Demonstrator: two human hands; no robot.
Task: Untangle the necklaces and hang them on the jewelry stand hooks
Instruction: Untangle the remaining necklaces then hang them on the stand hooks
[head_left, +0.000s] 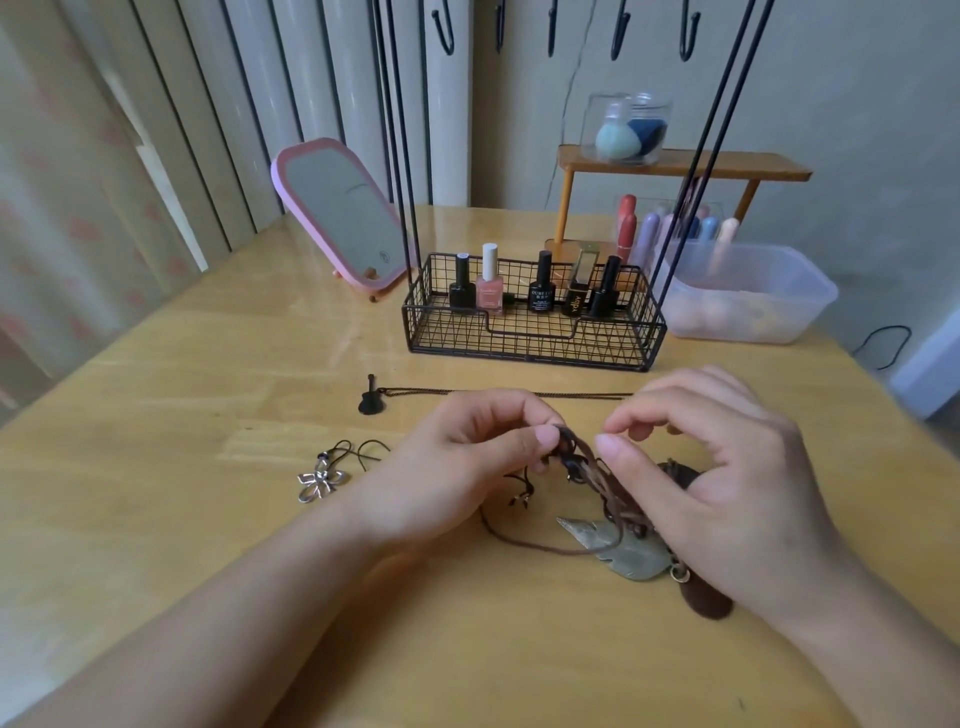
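A tangle of brown necklace cords (597, 483) lies between my hands on the wooden table. My left hand (467, 462) pinches the knotted top of the cords. My right hand (717, 483) pinches the cords just beside it, with its palm over part of them. A grey-green leaf pendant (618, 551) and a brown pendant (706, 603) lie below the tangle. A guitar pendant necklace (370, 397) lies stretched out behind my hands. A silver flower pendant necklace (322, 480) sits to the left. The black jewelry stand (524, 332) stands behind, its hooks (618, 31) at the top edge.
Several nail polish bottles (540, 283) stand in the stand's wire basket. A pink mirror (340, 213) leans at the back left. A clear plastic tub (748, 296) and a small wooden shelf (680, 166) with a jar of sponges (626, 130) sit at the back right.
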